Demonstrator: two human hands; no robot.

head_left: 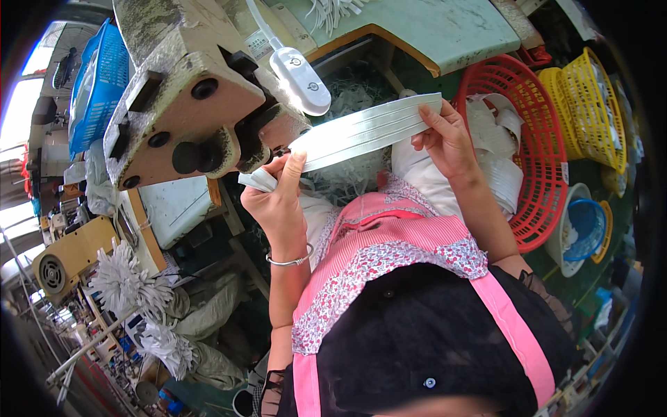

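Observation:
A wide white fabric band (372,135) with lengthwise stitch lines is stretched between my two hands, in front of the sewing machine. My left hand (278,187) pinches its left end between thumb and fingers, and a short folded tail sticks out past the palm. At the right end, my right hand (445,135) grips the band with the thumb on top. The sewing machine head (187,104) stands just beyond my left hand, and its needle area is mostly hidden. A small white lamp (300,76) is fixed to the machine above the band.
On the right stands a red plastic basket (549,201) holding white bands, with yellow baskets (594,111) and a blue bowl (586,229) beyond. A pale green worktable (417,35) lies at the back. Left are a blue crate (97,87) and white strip bundles (132,285).

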